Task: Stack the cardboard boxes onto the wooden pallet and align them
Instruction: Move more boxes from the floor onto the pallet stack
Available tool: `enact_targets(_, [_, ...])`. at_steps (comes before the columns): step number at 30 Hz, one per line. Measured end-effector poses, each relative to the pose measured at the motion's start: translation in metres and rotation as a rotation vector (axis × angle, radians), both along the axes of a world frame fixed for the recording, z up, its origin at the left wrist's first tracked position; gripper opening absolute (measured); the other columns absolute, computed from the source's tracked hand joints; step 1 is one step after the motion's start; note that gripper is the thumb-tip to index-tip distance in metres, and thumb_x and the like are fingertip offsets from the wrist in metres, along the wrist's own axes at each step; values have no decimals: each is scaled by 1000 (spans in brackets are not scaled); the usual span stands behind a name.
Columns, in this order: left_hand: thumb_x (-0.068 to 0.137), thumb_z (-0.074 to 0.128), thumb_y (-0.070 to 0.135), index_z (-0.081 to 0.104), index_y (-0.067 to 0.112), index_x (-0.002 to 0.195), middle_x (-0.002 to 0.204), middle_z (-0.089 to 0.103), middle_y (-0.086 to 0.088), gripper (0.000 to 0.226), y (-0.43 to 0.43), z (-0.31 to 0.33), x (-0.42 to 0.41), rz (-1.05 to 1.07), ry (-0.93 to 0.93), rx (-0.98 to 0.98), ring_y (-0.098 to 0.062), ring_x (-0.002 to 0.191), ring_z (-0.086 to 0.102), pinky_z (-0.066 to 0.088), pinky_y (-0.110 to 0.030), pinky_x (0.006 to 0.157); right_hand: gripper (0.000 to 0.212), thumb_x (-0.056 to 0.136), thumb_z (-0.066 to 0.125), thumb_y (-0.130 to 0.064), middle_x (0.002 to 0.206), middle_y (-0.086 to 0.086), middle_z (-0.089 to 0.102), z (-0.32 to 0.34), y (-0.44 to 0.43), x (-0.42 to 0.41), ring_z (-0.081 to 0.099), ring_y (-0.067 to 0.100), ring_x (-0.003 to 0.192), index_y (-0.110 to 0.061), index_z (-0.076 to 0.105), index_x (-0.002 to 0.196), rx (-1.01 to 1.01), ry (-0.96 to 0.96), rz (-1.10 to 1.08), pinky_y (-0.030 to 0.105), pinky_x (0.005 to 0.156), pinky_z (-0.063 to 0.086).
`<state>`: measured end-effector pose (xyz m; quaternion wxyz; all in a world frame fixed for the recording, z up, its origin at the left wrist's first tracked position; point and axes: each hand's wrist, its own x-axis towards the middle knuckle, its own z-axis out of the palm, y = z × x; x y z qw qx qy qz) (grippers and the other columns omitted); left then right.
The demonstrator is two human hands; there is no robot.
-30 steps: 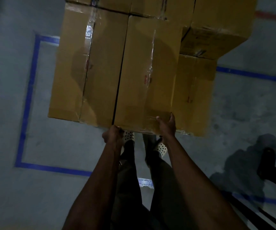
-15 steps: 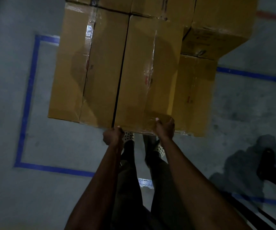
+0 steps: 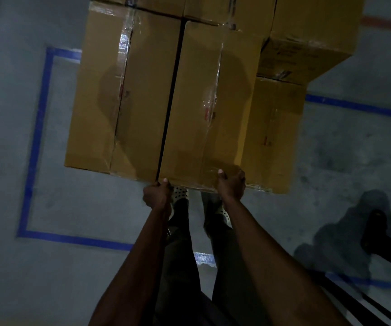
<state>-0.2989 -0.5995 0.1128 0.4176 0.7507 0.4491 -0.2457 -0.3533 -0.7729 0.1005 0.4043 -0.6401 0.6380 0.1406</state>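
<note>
— Attire observed?
— Dark trousers [image 3: 180, 267], full length. Both forearms [image 3: 145, 255] bare; left hand [image 3: 157, 195] and right hand [image 3: 232, 187] bare as well.
— Footwear?
— Pale clog-type shoes [image 3: 179, 192], uppers perforated with rows of small dark holes. Finer detail lost in the dim light.

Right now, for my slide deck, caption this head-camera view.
A person's left hand and right hand grip the near edge of a taped brown cardboard box atop the stack.

The top edge cuts off the far cardboard boxes [image 3: 157, 5]; whatever carries them is hidden beneath. The left hand [image 3: 156, 193] and right hand [image 3: 231, 185] hide their fingers under the edge of the near box [image 3: 204, 102]
</note>
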Motion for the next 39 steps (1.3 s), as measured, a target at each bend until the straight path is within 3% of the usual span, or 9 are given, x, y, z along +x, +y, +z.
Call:
enact_targets(6, [81, 81, 17, 65, 17, 55, 61, 65, -1, 31, 4, -9, -4, 99, -7, -82, -28, 76, 72, 61, -49, 87, 78, 96, 65, -37, 160, 14, 30, 1, -1, 7, 27, 39, 147, -9, 23, 156, 13, 34, -23, 53, 114, 35])
enact_targets(9, [78, 78, 29, 66, 17, 63, 77, 73, -12, 23, 12, -14, -3, 64, 16, -136, -34, 87, 74, 60, -49, 90, 77, 97, 64, -37, 160, 14, 30, 2, -1, 9, 28, 39, 146, -9, 24, 156, 8, 33, -10, 53, 114, 34])
enact_targets(12, [78, 73, 41, 69, 9, 76, 99, 75, -21, 32, 11, 1, 3, -142, 66, -88, -39, 101, 72, 58, -45, 93, 77, 95, 67, -36, 159, 14, 33, 3, -3, 11, 32, 39, 144, -9, 27, 155, 7, 26, -16, 51, 113, 36])
enact_targets(16, [88, 66, 23, 68, 0, 98, 102, 69, -22, 26, -12, 35, 15, -691, -66, 337, -38, 97, 65, 46, -36, 74, 83, 93, 70, -34, 160, 14, 31, 7, -8, 13, 31, 38, 144, -11, 23, 157, 11, 11, -34, 52, 112, 36])
enact_targets(21, [93, 68, 35, 51, -5, 128, 125, 50, -29, 56, -41, 10, 55, -1043, -276, 248, -43, 117, 46, 38, -46, 97, 100, 87, 74, -44, 164, 11, 21, 11, -27, 34, 25, 37, 148, -19, 11, 161, -42, -96, 18, 59, 114, 32])
enact_targets(25, [89, 68, 55, 39, -6, 140, 141, 37, -29, 84, -58, -2, 77, -963, -154, 256, -45, 131, 35, 30, -49, 108, 105, 83, 77, -47, 163, 11, 25, 2, -49, 46, 32, 37, 146, -20, 12, 161, 59, -196, -22, 55, 114, 37])
enact_targets(29, [75, 74, 69, 51, 4, 131, 139, 40, -23, 89, -67, -5, 87, -882, -175, 125, -43, 133, 38, 33, -52, 113, 111, 75, 81, -55, 161, 9, 28, -3, -60, 34, 31, 38, 145, -21, 17, 159, 86, -209, -166, 61, 114, 33])
enact_targets(33, [78, 84, 46, 43, 8, 136, 149, 29, -14, 81, -89, 7, 60, -763, -303, -132, -32, 136, 37, 36, -43, 113, 109, 74, 79, -60, 163, 5, 24, 3, -75, 10, 22, 37, 148, -23, 20, 157, -35, -186, -246, 64, 116, 20])
enact_targets(39, [83, 82, 34, 40, 21, 146, 145, 53, -5, 77, -151, 15, -2, -757, -334, -331, -18, 124, 52, 46, -37, 101, 106, 74, 75, -65, 161, 8, 29, 16, -126, -61, 24, 41, 146, -20, 25, 156, -148, -72, -358, 66, 113, 15])
